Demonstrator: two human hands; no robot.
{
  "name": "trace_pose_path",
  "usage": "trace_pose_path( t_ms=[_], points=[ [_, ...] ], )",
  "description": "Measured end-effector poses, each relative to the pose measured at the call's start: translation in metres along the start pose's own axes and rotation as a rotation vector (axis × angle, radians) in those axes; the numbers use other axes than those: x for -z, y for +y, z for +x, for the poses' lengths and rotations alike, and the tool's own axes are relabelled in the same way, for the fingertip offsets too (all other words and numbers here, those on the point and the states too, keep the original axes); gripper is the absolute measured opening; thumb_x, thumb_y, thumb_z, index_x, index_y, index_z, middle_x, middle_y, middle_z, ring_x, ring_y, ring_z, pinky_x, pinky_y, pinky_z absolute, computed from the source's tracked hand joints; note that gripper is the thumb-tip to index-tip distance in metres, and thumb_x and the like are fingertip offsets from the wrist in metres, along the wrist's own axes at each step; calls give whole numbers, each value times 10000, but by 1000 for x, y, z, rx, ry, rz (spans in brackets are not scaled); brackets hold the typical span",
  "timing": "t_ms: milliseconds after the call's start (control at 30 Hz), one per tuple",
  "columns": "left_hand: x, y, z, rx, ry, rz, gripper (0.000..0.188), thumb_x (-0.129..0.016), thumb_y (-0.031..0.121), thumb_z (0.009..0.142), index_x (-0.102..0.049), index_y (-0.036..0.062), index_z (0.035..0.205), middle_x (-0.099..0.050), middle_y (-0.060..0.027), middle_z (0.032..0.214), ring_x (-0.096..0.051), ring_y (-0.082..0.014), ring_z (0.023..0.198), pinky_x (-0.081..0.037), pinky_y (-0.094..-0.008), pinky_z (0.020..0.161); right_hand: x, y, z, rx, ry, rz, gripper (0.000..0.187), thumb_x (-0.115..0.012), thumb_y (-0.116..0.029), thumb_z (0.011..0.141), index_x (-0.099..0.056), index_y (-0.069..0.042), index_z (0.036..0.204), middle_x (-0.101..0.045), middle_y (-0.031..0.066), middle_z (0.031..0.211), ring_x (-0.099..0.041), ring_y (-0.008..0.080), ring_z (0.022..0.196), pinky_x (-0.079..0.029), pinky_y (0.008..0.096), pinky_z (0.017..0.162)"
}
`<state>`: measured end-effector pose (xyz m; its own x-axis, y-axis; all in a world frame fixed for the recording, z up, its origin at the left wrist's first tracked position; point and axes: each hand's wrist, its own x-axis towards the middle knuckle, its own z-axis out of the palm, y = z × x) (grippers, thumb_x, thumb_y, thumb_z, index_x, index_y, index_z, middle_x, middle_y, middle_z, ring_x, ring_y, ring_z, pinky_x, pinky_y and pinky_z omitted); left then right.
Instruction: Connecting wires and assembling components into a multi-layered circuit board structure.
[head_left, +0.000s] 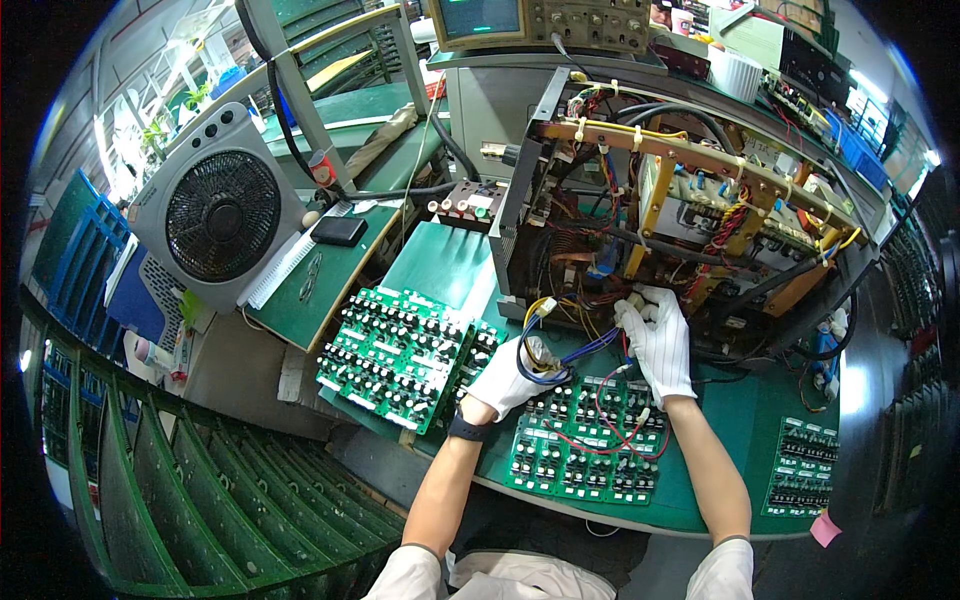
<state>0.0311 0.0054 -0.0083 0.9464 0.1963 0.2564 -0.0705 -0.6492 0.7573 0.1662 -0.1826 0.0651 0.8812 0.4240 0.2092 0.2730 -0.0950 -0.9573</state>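
My left hand (pixel 508 380), in a white striped glove, is closed on a looped bundle of wires (pixel 590 347) in blue, black and yellow. A pale connector (pixel 546 307) sticks up from that bundle. My right hand (pixel 657 345), gloved alike, has its fingers pinched together at the lower front of an opened electrical unit (pixel 640 215). What lies between those fingertips is too small to make out. Below my hands, a thin red wire (pixel 600 447) crosses a green circuit board panel (pixel 575 480). The unit's inside holds cables, copper-coloured bars and boards.
More green board panels lie at left (pixel 390 355) and far right, one a smaller panel (pixel 803 465). A box fan (pixel 222 215) stands at left near a black wallet-like object (pixel 340 231). An oscilloscope (pixel 540 22) sits behind. Green slatted racking (pixel 230 480) fills the lower left.
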Motion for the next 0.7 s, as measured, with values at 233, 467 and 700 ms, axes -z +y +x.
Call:
trace_pose_path(
  t_ms=[233,467,700],
  points=[
    [0,-4,0,43,-17,-32,339,-844,309,784,-670,21,825,-679,-137,745,-654,-310,677,-525,-378,625,-1,1,0,-7,-15,53,322,-662,-84,962,-539,35,1235,-712,97,914,-673,114,811,-539,251,703],
    [4,4,0,82,-32,-35,334,-830,320,799,-680,24,836,-683,-134,751,-658,-316,686,-525,-382,624,-1,-4,-1,-35,-59,107,349,-644,-79,972,-528,34,1281,-704,111,950,-674,119,821,-541,242,707],
    [5,6,1,50,-35,15,310,-824,302,800,-679,31,832,-678,-133,755,-648,-328,689,-520,-387,622,-1,-7,-5,-71,-38,108,377,-650,-91,971,-526,47,1300,-704,119,967,-679,123,813,-535,236,651]
  ],
)
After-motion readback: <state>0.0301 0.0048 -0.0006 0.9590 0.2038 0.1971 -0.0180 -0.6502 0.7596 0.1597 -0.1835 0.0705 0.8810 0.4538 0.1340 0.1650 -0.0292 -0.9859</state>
